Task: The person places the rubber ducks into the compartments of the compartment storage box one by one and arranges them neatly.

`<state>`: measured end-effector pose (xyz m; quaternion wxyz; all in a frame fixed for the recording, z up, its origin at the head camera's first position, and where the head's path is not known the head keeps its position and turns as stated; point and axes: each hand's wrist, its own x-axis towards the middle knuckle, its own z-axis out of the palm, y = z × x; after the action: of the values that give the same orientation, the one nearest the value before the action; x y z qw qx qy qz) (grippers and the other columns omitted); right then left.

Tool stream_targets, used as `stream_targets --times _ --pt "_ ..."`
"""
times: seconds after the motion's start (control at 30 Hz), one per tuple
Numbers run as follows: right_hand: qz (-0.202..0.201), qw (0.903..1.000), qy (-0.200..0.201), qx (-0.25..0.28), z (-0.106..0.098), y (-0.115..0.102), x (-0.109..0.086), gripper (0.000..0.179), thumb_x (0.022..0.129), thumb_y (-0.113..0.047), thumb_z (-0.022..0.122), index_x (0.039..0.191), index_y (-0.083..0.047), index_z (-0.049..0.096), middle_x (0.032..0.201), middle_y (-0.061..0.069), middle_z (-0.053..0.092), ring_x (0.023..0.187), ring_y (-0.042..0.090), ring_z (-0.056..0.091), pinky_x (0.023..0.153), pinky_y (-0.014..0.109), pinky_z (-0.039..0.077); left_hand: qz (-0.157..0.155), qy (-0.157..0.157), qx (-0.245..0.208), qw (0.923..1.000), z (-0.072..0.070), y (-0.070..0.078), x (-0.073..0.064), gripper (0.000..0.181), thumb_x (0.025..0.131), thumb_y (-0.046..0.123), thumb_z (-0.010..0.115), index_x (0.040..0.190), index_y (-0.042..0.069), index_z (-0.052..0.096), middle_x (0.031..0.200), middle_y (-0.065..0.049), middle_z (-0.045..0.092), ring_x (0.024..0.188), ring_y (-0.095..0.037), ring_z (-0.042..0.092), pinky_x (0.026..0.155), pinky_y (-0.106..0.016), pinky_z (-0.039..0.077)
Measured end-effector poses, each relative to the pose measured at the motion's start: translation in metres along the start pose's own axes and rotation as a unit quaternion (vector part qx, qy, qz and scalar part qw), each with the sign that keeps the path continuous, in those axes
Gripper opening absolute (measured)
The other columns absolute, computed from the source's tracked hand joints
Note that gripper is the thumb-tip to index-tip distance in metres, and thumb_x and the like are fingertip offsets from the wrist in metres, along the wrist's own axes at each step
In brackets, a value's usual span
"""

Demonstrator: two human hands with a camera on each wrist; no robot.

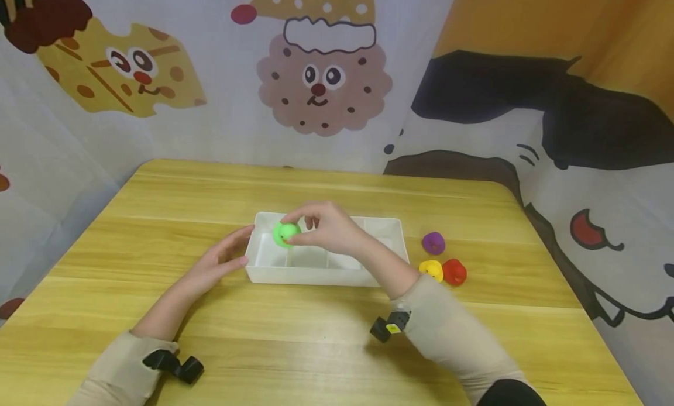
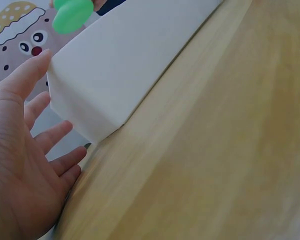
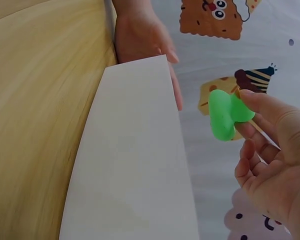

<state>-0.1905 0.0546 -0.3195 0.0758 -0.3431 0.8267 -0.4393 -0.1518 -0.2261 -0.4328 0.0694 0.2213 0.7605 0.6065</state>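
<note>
A green toy duck [image 1: 285, 233] is pinched between the thumb and fingers of my right hand [image 1: 330, 229]. It is held over the leftmost part of a white divided box [image 1: 316, 277]; in the right wrist view the duck [image 3: 221, 115] shows above the level of the box's rim. My left hand [image 1: 217, 264] is at the box's left end, its fingers spread; in the left wrist view the left hand [image 2: 27, 160] has fingertips right at the end wall. My right forearm hides part of the box's right side.
To the right of the box lie a purple toy [image 1: 434, 243], a yellow toy duck [image 1: 431, 269] and a red toy [image 1: 454, 272], the last two side by side. The wooden table [image 1: 295, 347] ends at a printed curtain [image 1: 210, 137] behind and at the sides.
</note>
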Motion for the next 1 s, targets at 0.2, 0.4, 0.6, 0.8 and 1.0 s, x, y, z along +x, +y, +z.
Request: stream_targets --times 0.2,0.4,0.6,0.8,1.0 --pt "0.032 0.9995 -0.006 -0.002 0.006 0.003 0.01 0.031 0.078 -0.023 0.081 0.108 -0.019 0.074 0.093 -0.012 0.066 0.074 0.016 0.05 0.058 0.025 0.041 0.001 -0.001 0.001 1.0 0.001 -0.001 0.0 0.06 0.097 0.006 0.052 0.151 0.013 0.028 0.148 -0.021 0.034 0.132 -0.043 0.03 0.099 -0.069 0.022" --pt "0.044 0.999 -0.012 0.003 0.013 0.01 0.018 0.031 0.078 -0.023 0.081 0.108 -0.02 0.074 0.094 -0.013 0.067 0.07 0.015 0.049 0.055 0.025 0.04 0.007 -0.009 -0.009 0.9999 0.001 -0.001 0.0 0.059 0.098 0.006 0.051 0.152 0.013 0.027 0.148 -0.021 0.033 0.132 -0.043 0.029 0.098 -0.069 0.024" --pt "0.052 0.9984 -0.021 0.01 0.02 0.016 0.025 0.031 0.078 -0.023 0.081 0.108 -0.018 0.074 0.098 -0.013 0.068 0.069 0.013 0.048 0.056 0.024 0.041 0.005 -0.009 -0.012 0.9999 0.001 0.0 0.0 0.059 0.098 0.006 0.051 0.152 0.014 0.027 0.149 -0.02 0.032 0.132 -0.043 0.03 0.098 -0.069 0.024" --pt "0.072 0.9968 -0.028 0.019 0.028 0.027 0.032 0.03 0.076 -0.024 0.083 0.105 -0.02 0.074 0.097 -0.015 0.067 0.079 0.013 0.054 0.064 0.026 0.047 0.003 -0.01 -0.006 0.9999 0.001 0.0 0.0 0.059 0.098 0.007 0.05 0.152 0.013 0.026 0.149 -0.022 0.031 0.133 -0.045 0.028 0.097 -0.071 0.023" --pt "0.082 0.9957 -0.038 0.022 0.035 0.032 0.036 0.03 0.076 -0.022 0.083 0.105 -0.02 0.075 0.096 -0.014 0.066 0.082 0.014 0.057 0.068 0.028 0.049 0.003 -0.013 -0.003 0.9999 0.0 0.001 0.0 0.059 0.099 0.007 0.05 0.152 0.013 0.025 0.15 -0.022 0.03 0.134 -0.045 0.026 0.098 -0.071 0.022"
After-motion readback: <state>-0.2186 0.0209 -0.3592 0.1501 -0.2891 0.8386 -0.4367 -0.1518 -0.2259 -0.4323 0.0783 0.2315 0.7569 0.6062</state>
